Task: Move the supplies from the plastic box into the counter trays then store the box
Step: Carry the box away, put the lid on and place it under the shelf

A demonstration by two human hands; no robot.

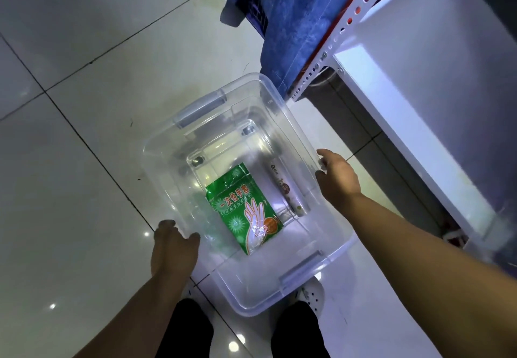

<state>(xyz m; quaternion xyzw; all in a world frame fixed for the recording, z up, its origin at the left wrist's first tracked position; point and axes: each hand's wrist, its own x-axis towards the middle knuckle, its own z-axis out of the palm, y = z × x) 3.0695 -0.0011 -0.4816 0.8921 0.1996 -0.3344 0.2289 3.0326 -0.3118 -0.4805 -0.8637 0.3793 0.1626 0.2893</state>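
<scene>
One view: head camera, wide-angle, facing steeply down past the wearer's legs (184, 329). Close over box (291, 122); floor (70, 161) beneath; shelf (419, 105) along right edge.

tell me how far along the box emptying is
Early. Done: nothing visible, beyond the plastic box having no lid on. In hand: the left hand and right hand grip its opposite rims, holding it beside a white surface. Left: the green glove packet and white roll lie inside, no trays are in view, and the box is not yet stored.
</scene>
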